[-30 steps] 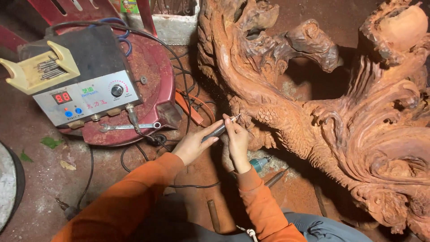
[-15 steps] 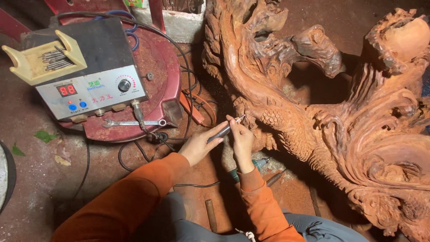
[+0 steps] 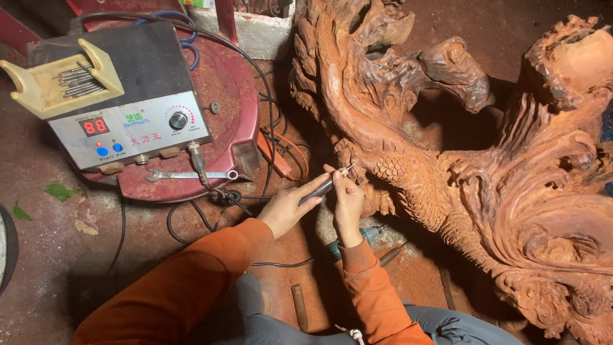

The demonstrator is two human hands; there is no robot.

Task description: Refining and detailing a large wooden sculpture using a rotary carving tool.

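Note:
A large reddish-brown wood carving (image 3: pixel 485 160) with scales and curling shapes fills the right half of the view. My left hand (image 3: pixel 287 207) grips the dark body of a pen-like rotary carving tool (image 3: pixel 322 187). My right hand (image 3: pixel 348 201) pinches the tool near its tip, which touches the scaled lower edge of the carving. Both arms wear orange sleeves. A dark cable runs from the tool back toward a grey power control box (image 3: pixel 128 124) with a red digit display and a dial.
The box stands on a round red stool top (image 3: pixel 223 96), with a yellow tray of several bits (image 3: pixel 60 80) on it. A wrench (image 3: pixel 185 174) lies at the stool's front. Cables (image 3: pixel 211 204) loop over the dusty floor. A teal-handled tool (image 3: pixel 354 239) lies beneath my right wrist.
My hands and the tool have stayed at the same spot on the carving; the view shifted slightly, so everything sits a little lower and further right.

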